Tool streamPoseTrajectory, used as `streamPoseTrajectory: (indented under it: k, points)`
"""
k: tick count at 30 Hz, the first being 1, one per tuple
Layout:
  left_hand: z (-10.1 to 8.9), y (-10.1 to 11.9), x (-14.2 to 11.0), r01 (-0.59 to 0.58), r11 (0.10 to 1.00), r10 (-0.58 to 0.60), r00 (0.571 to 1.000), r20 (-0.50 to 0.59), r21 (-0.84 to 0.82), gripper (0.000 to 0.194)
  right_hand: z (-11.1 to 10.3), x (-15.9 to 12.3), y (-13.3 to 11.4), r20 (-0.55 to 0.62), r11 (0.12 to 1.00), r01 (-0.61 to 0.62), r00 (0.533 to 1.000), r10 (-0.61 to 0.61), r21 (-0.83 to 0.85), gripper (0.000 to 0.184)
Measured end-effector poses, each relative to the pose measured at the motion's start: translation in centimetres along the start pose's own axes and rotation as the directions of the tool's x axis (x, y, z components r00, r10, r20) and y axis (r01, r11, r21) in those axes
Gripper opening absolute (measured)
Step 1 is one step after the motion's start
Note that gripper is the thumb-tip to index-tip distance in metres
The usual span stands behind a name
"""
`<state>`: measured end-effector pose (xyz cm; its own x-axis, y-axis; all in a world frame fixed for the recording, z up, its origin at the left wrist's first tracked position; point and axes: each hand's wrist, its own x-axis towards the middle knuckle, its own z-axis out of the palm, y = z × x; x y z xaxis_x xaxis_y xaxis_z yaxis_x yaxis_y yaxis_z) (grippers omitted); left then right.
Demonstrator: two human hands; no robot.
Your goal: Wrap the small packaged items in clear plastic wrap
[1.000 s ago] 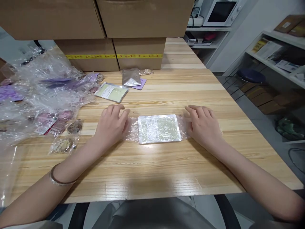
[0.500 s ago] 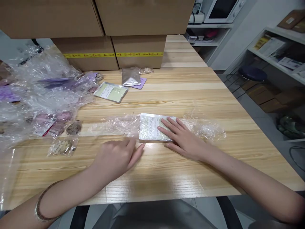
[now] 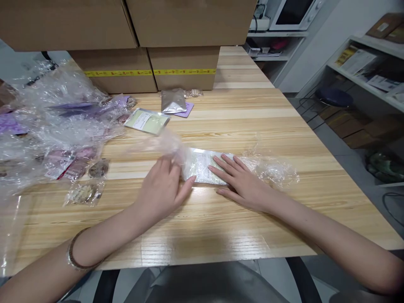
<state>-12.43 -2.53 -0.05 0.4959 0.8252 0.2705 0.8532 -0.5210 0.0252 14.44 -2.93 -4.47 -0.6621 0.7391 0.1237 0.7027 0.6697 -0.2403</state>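
Observation:
A flat silver pouch [image 3: 202, 166] with a pale green label lies on the table, wrapped in clear plastic. My right hand [image 3: 243, 183] rests flat on its right half, fingers spread. At the pouch's left edge, my left hand [image 3: 166, 181] has curled fingers at the left end of the plastic wrap [image 3: 173, 145], which is raised and blurred above them. Its thumb reaches toward the pouch's lower left corner; the fingertips are hidden. The wrap's other end spreads crumpled on the table, right of my right hand.
A heap of clear plastic bags [image 3: 63, 109] covers the left side, with small packets [image 3: 83, 193] in front. Behind lie a green pouch [image 3: 148, 121], a silver pouch [image 3: 173, 101] and a purple card [image 3: 186, 110]. Cardboard boxes [image 3: 186, 63] stand stacked at the back.
My left hand has moved up and slightly right to the pouch's left edge. The left end of the wrap has lifted off the table. My right hand stays almost still.

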Motion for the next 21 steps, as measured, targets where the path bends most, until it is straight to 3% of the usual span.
streamPoseTrajectory:
  k: [2,5,7,10,13,15,17,19,21]
  points:
    - [1.1,0.8,0.6,-0.140,0.986,0.133,0.988,-0.076,-0.090,0.044,0.0,0.1,-0.1,-0.010,1.000,0.005,1.000,-0.006,-0.022,0.062]
    - [3.0,1.7,1.0,-0.286,0.942,0.275,0.957,-0.088,-0.176,0.041,-0.2,0.3,-0.3,-0.037,0.992,0.027,0.999,-0.032,-0.121,0.050]
    - [3.9,1.9,1.0,-0.311,0.933,0.303,0.950,-0.071,-0.181,0.041,-0.5,0.3,-0.6,-0.125,0.967,0.065,0.987,-0.098,-0.245,0.039]
    - [4.6,2.0,0.7,-0.316,0.934,0.312,0.949,-0.052,-0.167,0.042,-1.4,-0.1,-1.7,-0.266,0.885,0.118,0.928,-0.259,-0.450,0.020]
    - [4.6,2.4,0.7,-0.313,0.933,0.311,0.950,-0.036,-0.176,0.043,-2.1,-0.9,-3.7,-0.250,0.838,0.149,0.914,-0.319,-0.524,0.018]
    - [4.6,2.9,1.1,-0.296,0.937,0.299,0.954,-0.013,-0.185,0.046,-2.1,-1.5,-5.2,-0.217,0.846,0.054,0.956,-0.197,-0.531,0.027]
    - [4.7,3.2,1.7,-0.262,0.946,0.271,0.962,0.024,-0.188,0.059,-1.7,-2.0,-6.4,-0.195,0.811,-0.146,0.980,0.040,-0.567,0.032]
    - [4.9,3.2,2.4,-0.238,0.954,0.252,0.966,0.061,-0.180,0.068,-1.4,-2.3,-6.7,-0.180,0.728,-0.317,0.948,0.263,-0.608,0.046]
    - [5.1,2.9,2.9,-0.239,0.957,0.254,0.964,0.078,-0.164,0.061,-1.3,-2.2,-6.0,-0.145,0.682,-0.399,0.905,0.400,-0.613,0.064]
